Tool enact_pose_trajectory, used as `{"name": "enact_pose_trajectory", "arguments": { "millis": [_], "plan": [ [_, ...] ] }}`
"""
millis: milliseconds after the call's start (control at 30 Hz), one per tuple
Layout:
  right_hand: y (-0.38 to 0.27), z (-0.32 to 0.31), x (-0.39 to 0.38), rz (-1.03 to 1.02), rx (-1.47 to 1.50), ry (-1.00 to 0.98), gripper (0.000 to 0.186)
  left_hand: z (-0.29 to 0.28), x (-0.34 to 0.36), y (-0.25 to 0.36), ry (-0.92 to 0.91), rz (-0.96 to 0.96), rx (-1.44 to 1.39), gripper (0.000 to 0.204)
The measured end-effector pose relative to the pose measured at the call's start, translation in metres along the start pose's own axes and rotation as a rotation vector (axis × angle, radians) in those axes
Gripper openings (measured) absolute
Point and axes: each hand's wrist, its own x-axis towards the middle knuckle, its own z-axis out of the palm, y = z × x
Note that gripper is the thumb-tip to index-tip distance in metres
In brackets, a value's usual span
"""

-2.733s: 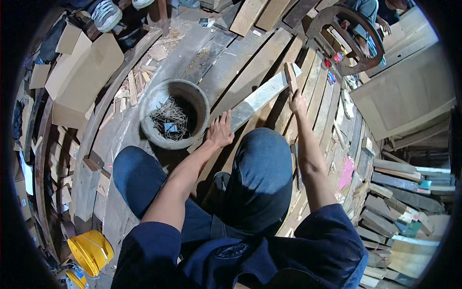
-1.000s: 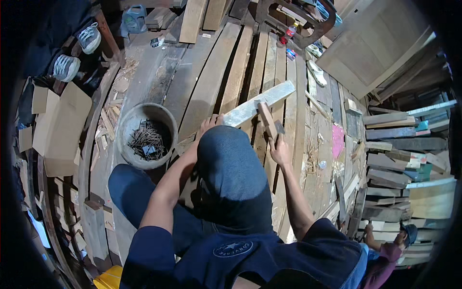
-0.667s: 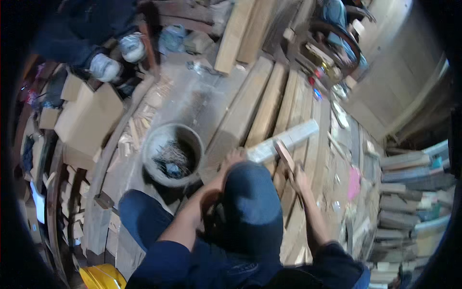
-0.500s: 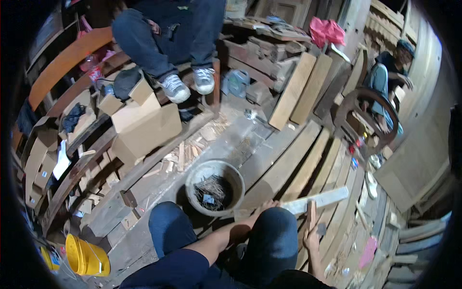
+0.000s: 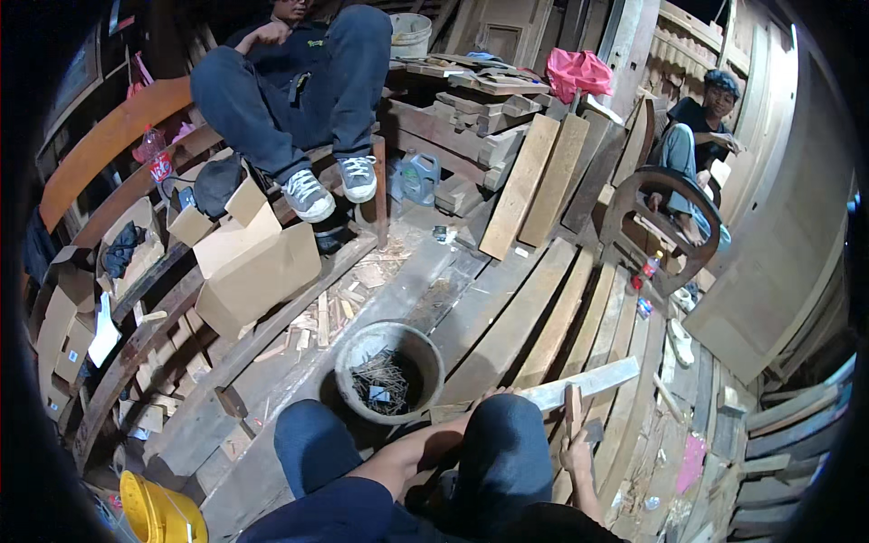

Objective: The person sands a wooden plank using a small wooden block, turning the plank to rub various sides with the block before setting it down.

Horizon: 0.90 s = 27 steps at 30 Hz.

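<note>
Right hand [image 5: 576, 451] has its grip clamped on an upright hammer handle [image 5: 571, 409] just below the pale plank [image 5: 588, 384]; left hand's [image 5: 480, 404] grip is mostly hidden, state undeterminable.

Rough wood nearly everywhere, with metal, card and plastic around the bucket.

Pale wooden strip [image 5: 584, 385] right of the grey bucket [image 5: 389, 371]: planed, matt, lighter than the dark, rough floor planks [image 5: 507, 317] under it. Bucket dull and dusty, holding thin metal nails [image 5: 385, 385]. Left of the bucket, matt brown cardboard boxes [image 5: 258, 271]; below-left of it, a glossy yellow plastic container [image 5: 158, 511]. Trousers [image 5: 502, 452] matt blue cloth.
</note>
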Motion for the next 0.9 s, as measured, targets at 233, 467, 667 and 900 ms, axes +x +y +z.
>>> {"name": "enact_pose_trajectory", "arguments": {
  "millis": [233,467,667,900],
  "plan": [
    [0.002,-0.013,-0.018,0.126,-0.055,-0.061,0.047,-0.003,-0.016,0.009,-0.017,-0.017,-0.003,0.074],
    [0.018,-0.033,-0.016,0.01,-0.07,0.091,0.052,0.003,0.007,0.017,-0.039,0.008,0.049,0.078],
    [-0.001,-0.048,0.04,-0.091,-0.167,0.025,0.041,-0.005,0.021,-0.018,-0.076,-0.112,0.12,0.081],
    [0.015,-0.059,0.029,-0.032,-0.156,-0.112,0.044,0.008,0.022,0.004,-0.076,-0.077,0.131,0.089]
  ]
}}
